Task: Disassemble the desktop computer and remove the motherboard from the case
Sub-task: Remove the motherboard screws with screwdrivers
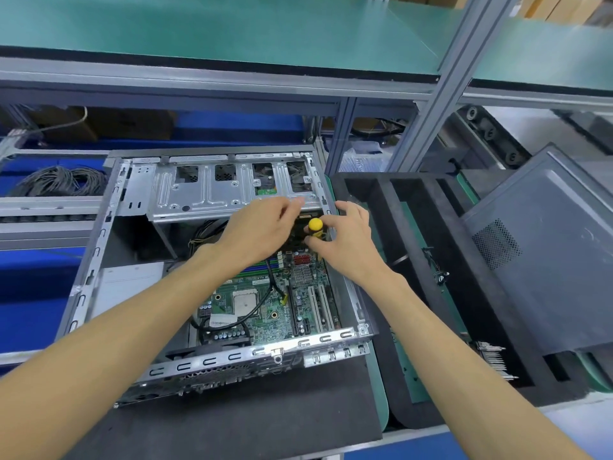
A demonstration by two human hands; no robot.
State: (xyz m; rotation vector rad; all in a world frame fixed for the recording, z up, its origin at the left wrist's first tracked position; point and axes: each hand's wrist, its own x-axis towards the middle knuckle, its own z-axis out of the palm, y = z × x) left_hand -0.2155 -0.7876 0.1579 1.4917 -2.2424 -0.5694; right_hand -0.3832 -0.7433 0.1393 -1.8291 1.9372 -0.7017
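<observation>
Head view: the green motherboard (pixel 265 307) lies flat inside the open grey metal computer case (pixel 99 247), below both hands. The right hand (pixel 348 240) pinches a yellow-capped screwdriver (pixel 315 229) upright over the board's far edge. The left hand (pixel 262 230) hovers beside it, fingers loosely curled, holding nothing. No writing is readable.
</observation>
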